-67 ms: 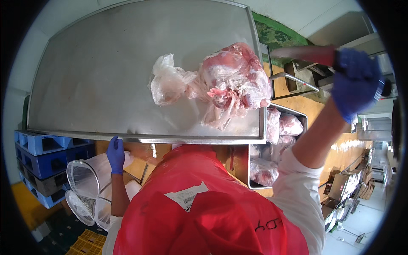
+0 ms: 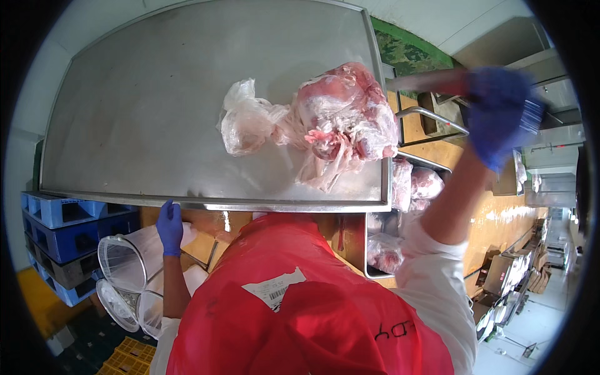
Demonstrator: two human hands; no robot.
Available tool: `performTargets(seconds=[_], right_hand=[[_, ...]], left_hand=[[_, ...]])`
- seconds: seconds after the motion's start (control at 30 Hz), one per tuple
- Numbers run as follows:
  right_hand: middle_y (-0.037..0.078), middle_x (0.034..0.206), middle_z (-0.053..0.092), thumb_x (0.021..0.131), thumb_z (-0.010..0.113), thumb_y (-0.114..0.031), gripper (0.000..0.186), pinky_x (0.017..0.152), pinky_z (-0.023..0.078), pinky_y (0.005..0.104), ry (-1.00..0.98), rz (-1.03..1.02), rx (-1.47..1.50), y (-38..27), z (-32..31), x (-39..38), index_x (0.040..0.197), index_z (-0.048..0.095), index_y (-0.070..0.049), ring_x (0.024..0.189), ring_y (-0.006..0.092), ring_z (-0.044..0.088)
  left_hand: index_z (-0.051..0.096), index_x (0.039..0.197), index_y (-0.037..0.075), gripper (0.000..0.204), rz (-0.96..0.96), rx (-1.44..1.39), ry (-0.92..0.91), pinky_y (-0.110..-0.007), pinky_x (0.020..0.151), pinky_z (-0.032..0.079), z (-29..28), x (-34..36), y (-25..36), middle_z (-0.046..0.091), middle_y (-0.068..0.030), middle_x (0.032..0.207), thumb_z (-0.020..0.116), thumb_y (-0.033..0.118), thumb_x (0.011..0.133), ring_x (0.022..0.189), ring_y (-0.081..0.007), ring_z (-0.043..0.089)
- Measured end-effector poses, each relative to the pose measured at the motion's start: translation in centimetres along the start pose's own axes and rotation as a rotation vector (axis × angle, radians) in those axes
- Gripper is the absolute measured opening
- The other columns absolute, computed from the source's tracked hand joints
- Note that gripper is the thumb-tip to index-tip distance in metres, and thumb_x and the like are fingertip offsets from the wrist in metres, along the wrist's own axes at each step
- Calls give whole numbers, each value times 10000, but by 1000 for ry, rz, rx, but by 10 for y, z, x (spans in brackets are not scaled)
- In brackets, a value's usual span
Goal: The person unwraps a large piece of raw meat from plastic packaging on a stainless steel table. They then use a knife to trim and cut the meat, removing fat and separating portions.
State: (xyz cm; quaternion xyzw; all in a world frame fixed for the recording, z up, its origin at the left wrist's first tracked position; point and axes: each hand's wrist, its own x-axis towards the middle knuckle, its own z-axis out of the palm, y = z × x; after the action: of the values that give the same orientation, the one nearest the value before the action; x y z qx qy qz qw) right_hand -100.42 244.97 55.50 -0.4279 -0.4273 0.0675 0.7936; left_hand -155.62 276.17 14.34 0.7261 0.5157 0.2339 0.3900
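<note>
My right hand (image 2: 502, 119), in a blue glove, is raised at the upper right, beyond the table's right edge. It is closed round a knife (image 2: 431, 82), whose motion-blurred blade points left toward the meat. Near the right end of the metal table (image 2: 156, 94) lies a large piece of raw meat (image 2: 347, 112), partly wrapped in clear plastic. The crumpled plastic bag (image 2: 245, 125) trails off to its left. My left hand (image 2: 169, 230), also gloved in blue, is at the table's near edge, its fingers closed on the rim.
Below the table's right corner stands a metal tub (image 2: 367, 250) of bagged meat (image 2: 384, 250). A metal rail (image 2: 431, 115) juts out beside the table. Stacked pallets (image 2: 81, 234) and clear round-rimmed containers (image 2: 122, 262) stand at left, with a yellow crate (image 2: 128, 356) below.
My right hand has moved left with the knife, so the blade is closer to the meat. My left hand and the meat have stayed in place.
</note>
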Motion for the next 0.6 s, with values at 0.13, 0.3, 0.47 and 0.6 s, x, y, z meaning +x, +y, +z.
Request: performTargets(seconds=[0.13,0.3,0.47,0.6], right_hand=[[-22,632,542,1010,632,-216,352,488,376,263,445,39,-572,168,13,-92,692,525,-109,516,95,471],[81,729,635,796,807,-134,134,588,510,363,-178,-54,-799,188,38,-147,823,679,-106,593,247,585],[79,751,640,718,774,-311,206,666,520,445,-696,-267,-1017,216,93,-221,797,667,-154,690,301,656],[68,738,636,773,722,-287,140,666,518,435,-995,-295,-1008,238,89,-270,807,663,-165,692,287,657]], left_hand=[[648,1312,-33,399,97,13,21,-343,937,541,14,16,33,748,-172,1145,663,232,1014,1044,-206,705],[645,1318,-40,411,89,46,38,-351,959,537,12,33,39,743,-183,1164,660,241,1018,1068,-210,704],[644,1315,-53,393,108,-13,35,-337,981,510,24,34,50,724,-168,1210,653,212,1026,1098,-185,666],[648,1317,-46,390,121,17,32,-321,963,523,25,46,81,730,-155,1186,661,209,1022,1070,-175,676]])
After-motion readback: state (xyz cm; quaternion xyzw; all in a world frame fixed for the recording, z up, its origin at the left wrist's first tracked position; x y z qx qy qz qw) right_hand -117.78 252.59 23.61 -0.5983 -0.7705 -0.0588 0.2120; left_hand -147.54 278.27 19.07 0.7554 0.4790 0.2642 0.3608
